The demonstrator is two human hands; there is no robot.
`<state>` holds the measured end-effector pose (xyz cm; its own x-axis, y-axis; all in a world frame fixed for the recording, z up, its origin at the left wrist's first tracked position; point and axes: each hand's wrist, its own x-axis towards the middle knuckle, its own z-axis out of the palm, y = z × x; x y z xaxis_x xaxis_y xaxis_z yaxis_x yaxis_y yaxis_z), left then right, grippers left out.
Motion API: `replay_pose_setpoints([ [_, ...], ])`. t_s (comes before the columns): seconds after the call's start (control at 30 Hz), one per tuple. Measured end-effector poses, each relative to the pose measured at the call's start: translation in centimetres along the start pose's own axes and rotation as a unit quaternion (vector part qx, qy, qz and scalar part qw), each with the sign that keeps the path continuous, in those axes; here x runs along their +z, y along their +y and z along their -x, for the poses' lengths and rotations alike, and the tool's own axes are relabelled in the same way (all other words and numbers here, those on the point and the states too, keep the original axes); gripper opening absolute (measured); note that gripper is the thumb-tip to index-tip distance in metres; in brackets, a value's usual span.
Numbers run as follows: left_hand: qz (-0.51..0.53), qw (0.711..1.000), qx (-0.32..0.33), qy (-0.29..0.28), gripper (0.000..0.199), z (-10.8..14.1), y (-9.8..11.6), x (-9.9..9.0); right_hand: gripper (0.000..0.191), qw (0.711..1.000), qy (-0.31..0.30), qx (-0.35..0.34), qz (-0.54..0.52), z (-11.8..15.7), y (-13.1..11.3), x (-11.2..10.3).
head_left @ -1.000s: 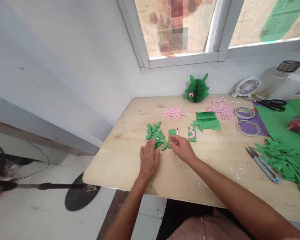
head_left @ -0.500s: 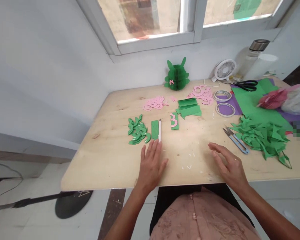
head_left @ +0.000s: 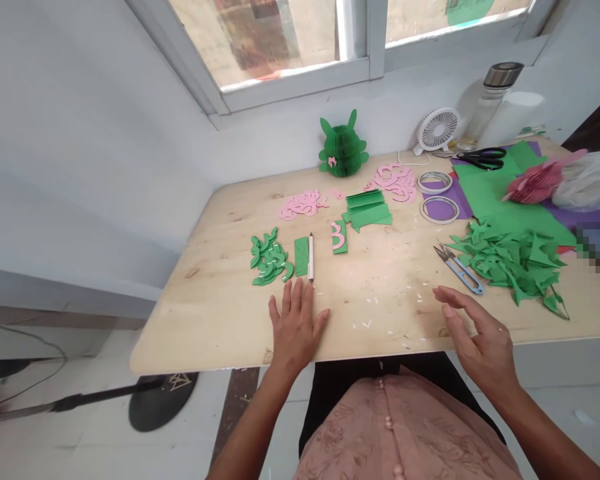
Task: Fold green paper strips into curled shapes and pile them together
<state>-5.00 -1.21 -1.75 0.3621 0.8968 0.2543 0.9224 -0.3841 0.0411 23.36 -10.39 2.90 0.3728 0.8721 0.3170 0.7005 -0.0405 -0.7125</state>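
My left hand [head_left: 297, 327] lies flat on the table with its fingers spread, fingertips just below a white pen [head_left: 311, 259]. Beside the pen is a green paper rectangle [head_left: 301, 256], and left of that a pile of green curved paper cutouts [head_left: 273, 263]. Empty, with thumb and curved fingers apart, my right hand [head_left: 483, 340] is at the table's front edge. Blue-handled thread snips [head_left: 463, 272] lie just beyond it, next to a heap of green paper scraps [head_left: 515, 260]. A pink curvy cutout [head_left: 338, 236] rests on another green piece.
Folded green paper [head_left: 367, 212], pink cutouts [head_left: 303, 203] and pink scraps [head_left: 394, 181] lie farther back. A green honeycomb paper figure [head_left: 344, 152] stands by the wall. Rightward are tape rolls [head_left: 439, 209], black scissors [head_left: 481, 158], a small fan [head_left: 437, 130] and a bottle [head_left: 480, 110].
My right hand has moved rightward, closer to the snips. My left hand has drawn back slightly from the pen, and the whole view has shifted a little.
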Motion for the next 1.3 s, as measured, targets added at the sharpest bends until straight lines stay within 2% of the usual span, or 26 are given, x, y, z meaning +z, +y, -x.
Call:
replay_pose_setpoints([
  [0.17,-0.011,1.000,-0.003,-0.009,0.057,-0.1,0.3,-0.1,0.028,1.000,-0.007,0.007,-0.005,0.2,-0.4,-0.1],
  [0.27,-0.007,1.000,0.011,-0.018,0.058,0.7,1.7,-0.6,0.028,1.000,-0.002,0.007,-0.002,0.4,-0.5,-0.2],
  [0.37,0.019,0.996,0.079,-0.039,0.057,1.3,3.8,-1.4,0.028,1.000,0.004,0.006,0.007,0.4,-0.7,-0.4],
  [0.43,0.059,0.983,0.159,-0.069,0.060,0.9,4.9,-1.8,0.028,1.000,0.009,0.007,0.009,0.3,-0.8,-0.5],
  [0.47,0.072,0.979,0.172,-0.080,0.061,0.3,5.3,-1.8,0.028,1.000,0.012,0.008,0.010,0.3,-0.9,-0.7],
  [0.6,0.087,0.990,0.081,-0.074,0.059,-2.7,6.3,-0.9,0.028,1.000,0.018,0.015,0.018,0.3,-1.0,-1.3],
  [0.67,0.104,0.987,0.087,-0.090,0.061,-3.4,7.5,-0.6,0.029,0.999,0.025,0.020,0.026,0.4,-1.0,-1.7],
  [0.73,0.131,0.978,0.128,-0.097,0.064,-3.3,8.9,-0.6,0.029,0.999,0.034,0.027,0.033,0.6,-1.0,-2.1],
  [0.83,0.195,0.939,0.254,-0.123,0.062,-3.0,10.1,-1.1,0.030,0.998,0.039,0.042,0.036,0.8,-0.7,-2.4],
  [0.87,0.207,0.933,0.267,-0.126,0.062,-3.2,10.1,-1.3,0.030,0.998,0.039,0.047,0.035,0.8,-0.6,-2.5],
  [1.0,0.191,0.956,0.191,-0.116,0.058,-6.2,9.8,-1.2,0.029,0.997,0.045,0.056,0.031,0.9,-0.2,-2.7],
  [1.07,0.177,0.953,0.205,-0.136,0.057,-7.0,10.4,-1.2,0.030,0.997,0.048,0.058,0.031,0.9,-0.1,-2.9],
  [1.23,0.213,0.900,0.344,-0.165,0.061,-4.4,11.8,-2.7,0.032,0.996,0.053,0.074,0.020,1.3,0.2,-3.2],
  [1.3,0.211,0.911,0.319,-0.156,0.062,-3.9,11.4,-3.1,0.032,0.995,0.050,0.087,0.013,1.5,0.6,-3.2],
])
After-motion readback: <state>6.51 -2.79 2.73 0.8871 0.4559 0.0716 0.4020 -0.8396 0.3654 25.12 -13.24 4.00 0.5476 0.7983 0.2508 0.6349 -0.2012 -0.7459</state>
